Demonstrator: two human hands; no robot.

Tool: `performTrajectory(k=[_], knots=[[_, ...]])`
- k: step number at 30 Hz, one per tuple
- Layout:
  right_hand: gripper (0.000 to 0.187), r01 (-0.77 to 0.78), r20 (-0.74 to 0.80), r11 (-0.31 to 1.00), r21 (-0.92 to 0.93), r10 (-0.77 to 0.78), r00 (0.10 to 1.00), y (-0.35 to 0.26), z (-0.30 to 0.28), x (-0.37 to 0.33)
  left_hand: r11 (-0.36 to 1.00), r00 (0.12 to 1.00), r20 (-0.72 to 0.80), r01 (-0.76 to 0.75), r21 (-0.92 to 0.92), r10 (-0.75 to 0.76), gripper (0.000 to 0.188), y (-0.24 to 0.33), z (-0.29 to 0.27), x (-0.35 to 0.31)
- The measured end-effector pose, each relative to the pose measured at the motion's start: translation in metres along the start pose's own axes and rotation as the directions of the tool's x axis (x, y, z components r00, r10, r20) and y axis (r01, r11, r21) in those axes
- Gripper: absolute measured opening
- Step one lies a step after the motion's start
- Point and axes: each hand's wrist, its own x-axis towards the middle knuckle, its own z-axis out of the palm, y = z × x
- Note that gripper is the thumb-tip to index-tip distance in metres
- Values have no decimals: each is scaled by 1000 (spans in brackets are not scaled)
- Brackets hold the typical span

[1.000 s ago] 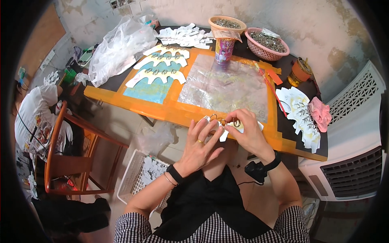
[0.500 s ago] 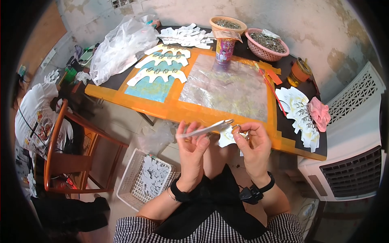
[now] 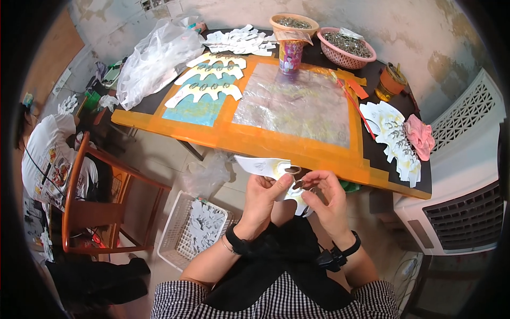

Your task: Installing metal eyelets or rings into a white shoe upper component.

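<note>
Above my lap, a white cut-out piece with yellowish edges and metal rings is held up off the table. My left hand is closed on it, thumb pressed flat across its middle. At its right end, my right hand has thumb and fingers curled around the edge and a ring, with a small gap between the tips. Just beyond, on the table, several similar white strips with rings lie in rows over a blue sheet.
The table has orange tape and a clear sheet. On it stand a purple cup, baskets of metal rings, a glue jar, ringed pieces and a pink cloth. A crate sits below; a person is at left.
The held piece has turned and moved lower. My left hand has gone from loosely open fingers to a thumb grip on it, while my right hand's pinch has loosened at its right end.
</note>
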Motion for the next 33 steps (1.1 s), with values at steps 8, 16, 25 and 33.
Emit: performTrajectory(k=[8, 16, 25, 33], knots=[[11, -45, -30, 999, -23, 44, 999, 2, -3, 5, 964, 981, 192, -20, 266, -33, 44, 4, 6, -3], [14, 133, -167, 982, -136, -155, 974, 13, 13, -2, 902, 958, 177, -274, 334, 225, 36, -19, 8, -9], [19, 68, -56, 964, -256, -85, 995, 11, -1, -6, 956, 982, 140, -161, 245, 129, 28, -16, 4, -13], [21, -431, 218, 796, 426, 372, 902, 11, -18, -6, 991, 968, 213, 136, 3, -133, 24, -7, 6, -15]])
